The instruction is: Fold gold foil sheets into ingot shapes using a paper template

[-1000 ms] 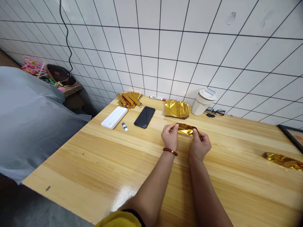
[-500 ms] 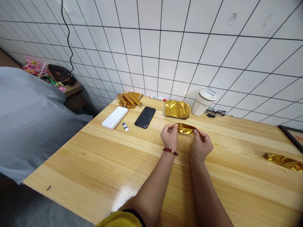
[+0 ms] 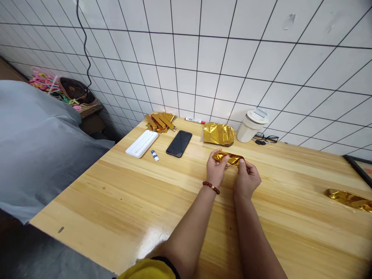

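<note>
Gold foil stretches between the left hand, which pinches one end, and the right hand, which pinches the other. It should prove light, limp and slippery, easily creased or torn, so a soft pinch near both ends suits it.

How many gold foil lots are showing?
4: foil strip between left hand and right hand; strip pile, back left; sheet stack by cup; foil bundle, cropped at right edge.
</note>
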The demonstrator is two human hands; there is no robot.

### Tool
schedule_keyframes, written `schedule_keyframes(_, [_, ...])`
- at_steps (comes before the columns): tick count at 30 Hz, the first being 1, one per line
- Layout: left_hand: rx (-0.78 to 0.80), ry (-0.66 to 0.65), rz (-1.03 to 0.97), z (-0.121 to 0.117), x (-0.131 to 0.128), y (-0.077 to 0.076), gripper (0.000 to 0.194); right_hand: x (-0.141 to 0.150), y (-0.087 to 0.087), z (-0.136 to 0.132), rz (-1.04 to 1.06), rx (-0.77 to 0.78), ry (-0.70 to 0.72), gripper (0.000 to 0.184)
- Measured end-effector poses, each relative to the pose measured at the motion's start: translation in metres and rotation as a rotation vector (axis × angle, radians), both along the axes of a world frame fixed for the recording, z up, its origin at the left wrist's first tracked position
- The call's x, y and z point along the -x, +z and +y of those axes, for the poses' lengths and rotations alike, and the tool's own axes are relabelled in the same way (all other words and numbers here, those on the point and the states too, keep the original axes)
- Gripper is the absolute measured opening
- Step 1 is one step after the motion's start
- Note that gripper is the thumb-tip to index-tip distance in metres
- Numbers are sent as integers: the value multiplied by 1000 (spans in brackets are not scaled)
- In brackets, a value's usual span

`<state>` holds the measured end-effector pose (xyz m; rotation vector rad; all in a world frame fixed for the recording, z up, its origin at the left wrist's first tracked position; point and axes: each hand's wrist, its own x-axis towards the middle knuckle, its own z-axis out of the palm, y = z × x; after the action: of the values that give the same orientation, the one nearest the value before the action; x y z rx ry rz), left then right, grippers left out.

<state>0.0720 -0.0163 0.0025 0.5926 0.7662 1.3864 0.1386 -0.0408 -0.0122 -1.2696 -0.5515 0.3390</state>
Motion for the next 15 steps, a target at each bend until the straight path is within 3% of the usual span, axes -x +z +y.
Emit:
schedule_keyframes(3, [-4, 32, -27, 0, 0, 0, 60, 4, 2, -3, -95, 46, 46, 35])
schedule_keyframes(8, [-102, 212, 22, 3, 6, 2, 55, 0, -1, 1, -14, -17, 10, 36])
schedule_keyframes(13, [-155, 58, -70, 3, 7, 1, 41, 1, -2, 1, -36, -12, 28, 34])
schedule_keyframes(15, [-121, 58, -138, 2, 2, -1, 41, 5, -1, -1, -120, 23, 22, 32])
